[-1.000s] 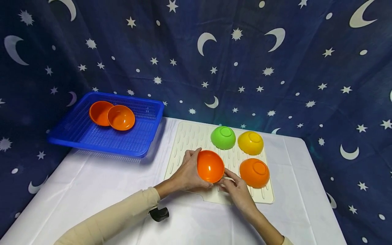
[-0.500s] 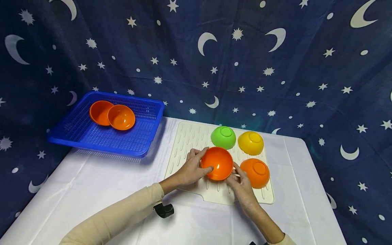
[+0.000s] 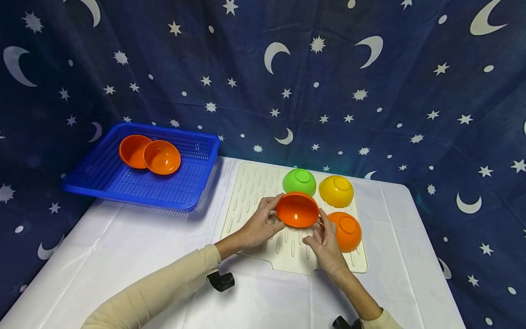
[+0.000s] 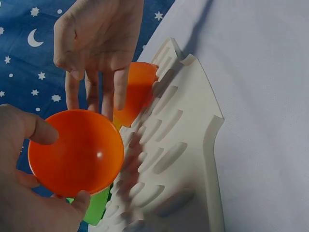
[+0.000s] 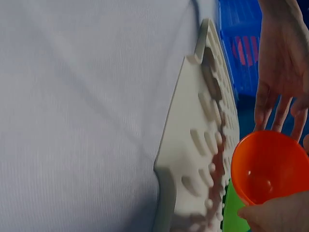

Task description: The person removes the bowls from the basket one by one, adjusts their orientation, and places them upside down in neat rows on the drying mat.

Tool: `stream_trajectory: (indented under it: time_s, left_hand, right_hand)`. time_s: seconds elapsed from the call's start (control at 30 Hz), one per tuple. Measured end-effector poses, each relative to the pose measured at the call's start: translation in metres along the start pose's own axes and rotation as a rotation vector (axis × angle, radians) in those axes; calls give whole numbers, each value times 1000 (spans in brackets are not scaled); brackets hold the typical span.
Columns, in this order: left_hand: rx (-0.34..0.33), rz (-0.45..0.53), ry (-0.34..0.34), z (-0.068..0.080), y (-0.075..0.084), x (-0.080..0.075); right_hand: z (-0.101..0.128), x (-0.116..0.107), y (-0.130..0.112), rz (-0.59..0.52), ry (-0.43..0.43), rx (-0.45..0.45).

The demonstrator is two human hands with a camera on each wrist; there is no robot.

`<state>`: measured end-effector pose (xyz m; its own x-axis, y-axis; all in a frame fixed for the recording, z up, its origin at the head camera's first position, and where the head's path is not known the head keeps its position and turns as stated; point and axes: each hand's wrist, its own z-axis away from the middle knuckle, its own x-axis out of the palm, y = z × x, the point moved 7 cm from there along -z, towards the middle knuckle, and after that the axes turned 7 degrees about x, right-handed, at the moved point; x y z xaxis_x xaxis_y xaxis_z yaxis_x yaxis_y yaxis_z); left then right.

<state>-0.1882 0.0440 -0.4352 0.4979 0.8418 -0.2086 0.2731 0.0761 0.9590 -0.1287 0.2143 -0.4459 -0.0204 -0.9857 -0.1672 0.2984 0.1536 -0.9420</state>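
Observation:
An orange bowl (image 3: pixel 297 211) is held up over the drying mat, its inside tilted toward me. My left hand (image 3: pixel 260 224) grips its left side; in the left wrist view a fingertip laps over the rim. On the opposite side, my right hand (image 3: pixel 326 246) touches the bowl with extended fingers, its thumb apart from the bowl. Upside down on the mat are a green bowl (image 3: pixel 299 181), a yellow bowl (image 3: pixel 336 192) and a second orange bowl (image 3: pixel 348 232), partly behind the right hand's fingers.
A ribbed cream drying mat (image 3: pixel 242 192) lies on a white-clothed table (image 3: pixel 123 265). At the back left, a blue basket (image 3: pixel 181 194) contains two orange bowls (image 3: pixel 162 157), face up and overlapping. A dark curtain (image 3: pixel 246 68) with moons and stars hangs behind.
The held bowl has moved right and away from me, and its opening has tipped further toward me. Both hands moved with it; the right thumb has come away from the bowl.

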Motion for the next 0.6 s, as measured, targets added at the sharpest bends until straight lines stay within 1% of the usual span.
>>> stream_trajectory:
  time_s: [0.13, 0.2, 0.4, 0.53, 0.6]
  left_hand:
    - [26, 66, -30, -1, 0, 4]
    - [29, 74, -47, -1, 1, 5]
    - [11, 30, -97, -1, -1, 7]
    - [9, 19, -119, 0, -2, 7]
    - [12, 13, -117, 1, -2, 7]
  right_hand:
    - [-2, -3, 0, -18, -19, -16]
    - [-4, -4, 1, -41, -21, -16]
    - [-8, -5, 5, -72, -25, -25]
    - [-11, -6, 6, -55, -31, -53]
    - [-12, -5, 6, -38, -47, -69]
